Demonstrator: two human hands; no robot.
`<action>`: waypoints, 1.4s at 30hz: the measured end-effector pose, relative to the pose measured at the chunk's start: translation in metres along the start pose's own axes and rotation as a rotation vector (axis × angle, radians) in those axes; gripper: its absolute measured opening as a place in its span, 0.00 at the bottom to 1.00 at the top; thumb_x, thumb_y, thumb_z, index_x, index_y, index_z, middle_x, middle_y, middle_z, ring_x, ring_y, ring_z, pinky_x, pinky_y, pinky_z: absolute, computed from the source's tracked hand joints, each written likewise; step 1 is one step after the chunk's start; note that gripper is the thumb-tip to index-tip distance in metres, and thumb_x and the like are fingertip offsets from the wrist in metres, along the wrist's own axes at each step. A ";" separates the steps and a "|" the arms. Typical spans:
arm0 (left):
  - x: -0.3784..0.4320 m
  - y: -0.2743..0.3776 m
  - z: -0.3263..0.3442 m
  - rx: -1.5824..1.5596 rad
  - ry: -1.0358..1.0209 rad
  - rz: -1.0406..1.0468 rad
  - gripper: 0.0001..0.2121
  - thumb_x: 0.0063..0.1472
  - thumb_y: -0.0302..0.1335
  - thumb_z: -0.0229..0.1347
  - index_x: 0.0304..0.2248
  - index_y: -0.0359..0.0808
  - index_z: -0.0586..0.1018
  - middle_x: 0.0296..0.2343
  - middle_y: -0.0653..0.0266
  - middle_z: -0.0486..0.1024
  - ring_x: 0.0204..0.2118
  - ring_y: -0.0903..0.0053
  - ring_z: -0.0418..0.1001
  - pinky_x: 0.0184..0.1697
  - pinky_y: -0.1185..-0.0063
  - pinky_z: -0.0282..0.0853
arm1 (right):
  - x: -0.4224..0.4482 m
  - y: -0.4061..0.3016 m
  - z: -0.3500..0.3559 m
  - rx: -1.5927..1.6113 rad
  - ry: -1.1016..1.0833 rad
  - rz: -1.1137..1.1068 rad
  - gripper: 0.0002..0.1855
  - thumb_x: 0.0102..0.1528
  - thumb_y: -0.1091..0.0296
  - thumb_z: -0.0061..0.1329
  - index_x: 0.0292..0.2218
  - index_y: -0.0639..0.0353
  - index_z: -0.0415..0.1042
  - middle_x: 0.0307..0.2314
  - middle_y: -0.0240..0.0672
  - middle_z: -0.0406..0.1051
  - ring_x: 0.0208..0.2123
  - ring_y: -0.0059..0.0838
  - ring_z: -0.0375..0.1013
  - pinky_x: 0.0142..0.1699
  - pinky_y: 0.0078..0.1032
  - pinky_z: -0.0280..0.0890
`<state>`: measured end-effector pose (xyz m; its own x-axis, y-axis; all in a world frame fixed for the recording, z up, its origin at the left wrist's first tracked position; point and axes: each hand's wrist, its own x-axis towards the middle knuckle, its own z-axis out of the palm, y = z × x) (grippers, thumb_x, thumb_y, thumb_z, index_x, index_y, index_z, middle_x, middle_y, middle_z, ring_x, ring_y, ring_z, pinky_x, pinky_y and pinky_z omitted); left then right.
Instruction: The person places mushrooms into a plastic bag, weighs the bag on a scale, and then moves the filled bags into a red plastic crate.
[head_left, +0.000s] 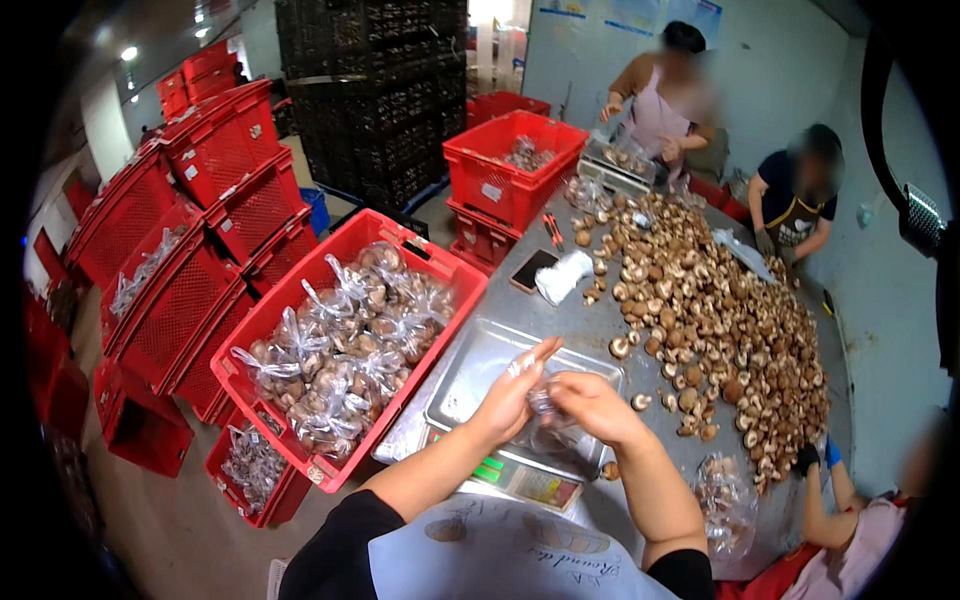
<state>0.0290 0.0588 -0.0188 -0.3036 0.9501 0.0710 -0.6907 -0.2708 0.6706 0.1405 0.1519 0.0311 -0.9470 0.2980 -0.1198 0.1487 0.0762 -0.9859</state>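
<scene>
My left hand (511, 397) and my right hand (596, 409) are close together above the metal pan (469, 356) of a digital scale (525, 478). Between them is a clear plastic bag (551, 433), blurred, with brownish contents. Its gathered top is in my right fingers, while plastic also loops about my left fingers, which are held fairly straight. To the left, a red plastic crate (457, 274) holds several knotted clear bags of mushrooms (352, 352). A large heap of loose shiitake mushrooms (712, 322) covers the right of the metal table (517, 315).
A phone (534, 270), a white cloth (562, 277) and red-handled cutters (553, 231) lie beyond the pan. A filled plastic bag (724, 502) rests at right. Stacked red crates (225, 165) stand left. Three people work around the table, one at another scale (615, 165).
</scene>
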 end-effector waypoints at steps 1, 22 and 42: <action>0.007 -0.003 0.002 -0.007 0.057 0.028 0.21 0.61 0.32 0.37 0.52 0.32 0.53 0.41 0.59 0.65 0.39 0.76 0.66 0.42 0.79 0.63 | 0.002 -0.005 0.005 -0.102 -0.102 -0.016 0.09 0.55 0.68 0.37 0.30 0.63 0.67 0.20 0.30 0.68 0.23 0.18 0.65 0.30 0.15 0.60; -0.055 0.007 -0.067 1.647 -0.161 0.313 0.03 0.47 0.24 0.50 0.22 0.32 0.72 0.32 0.61 0.66 0.39 0.66 0.60 0.43 0.74 0.55 | 0.013 0.136 -0.059 1.174 0.513 0.198 0.06 0.53 0.71 0.33 0.30 0.64 0.58 0.22 0.37 0.62 0.25 0.29 0.63 0.33 0.29 0.64; -0.023 -0.022 -0.038 0.239 0.016 -0.355 0.18 0.60 0.31 0.39 0.48 0.31 0.61 0.44 0.61 0.64 0.42 0.76 0.66 0.42 0.83 0.63 | -0.027 0.058 -0.005 -0.033 -0.219 -0.115 0.10 0.53 0.72 0.39 0.37 0.65 0.66 0.30 0.33 0.68 0.25 0.20 0.68 0.32 0.19 0.65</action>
<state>0.0257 0.0369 -0.0633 -0.0860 0.9748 -0.2057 -0.5831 0.1182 0.8038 0.1761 0.1531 -0.0221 -0.9968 0.0724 -0.0328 0.0421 0.1301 -0.9906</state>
